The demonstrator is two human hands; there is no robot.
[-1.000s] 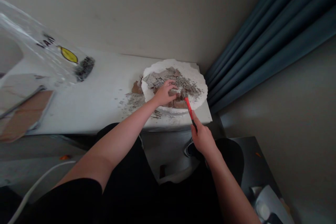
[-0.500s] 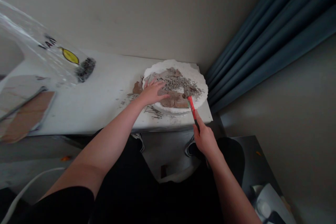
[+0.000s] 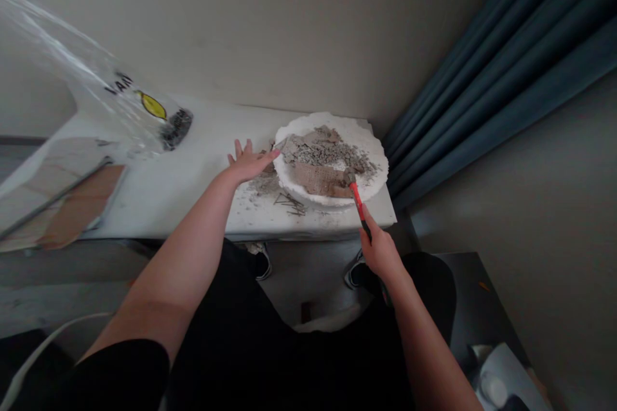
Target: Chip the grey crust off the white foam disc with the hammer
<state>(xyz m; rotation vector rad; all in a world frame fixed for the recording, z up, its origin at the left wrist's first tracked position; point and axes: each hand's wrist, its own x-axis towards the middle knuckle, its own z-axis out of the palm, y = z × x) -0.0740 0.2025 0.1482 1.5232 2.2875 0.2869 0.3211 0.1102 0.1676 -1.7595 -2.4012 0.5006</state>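
Observation:
My right hand (image 3: 379,250) is wrapped round the dark grip of a hammer (image 3: 357,198) with a red shaft. The hammer's head rests at or just over the right end of a brown, textured slab (image 3: 321,180). That slab lies in a wide white dish (image 3: 380,167) with a scalloped rim, beside a heap of grey crumbled lumps (image 3: 328,153). My left hand (image 3: 248,162) is at the dish's left side, fingers spread, holding nothing. Its thumb is close to the rim; whether it touches I cannot tell. Brown fragments beside the dish are partly hidden by this hand.
Several thin sticks or nails (image 3: 290,204) and crumbs lie on the white table (image 3: 193,186) before the dish. At left are a clear plastic bag (image 3: 130,103) and a brown board (image 3: 84,205). A blue curtain (image 3: 482,90) hangs on the right, above a dark stand (image 3: 463,282).
My left hand has moved left, off the dish's contents to outside its rim. The hammer stays in my right hand, near the slab's right end. The view has shifted slightly.

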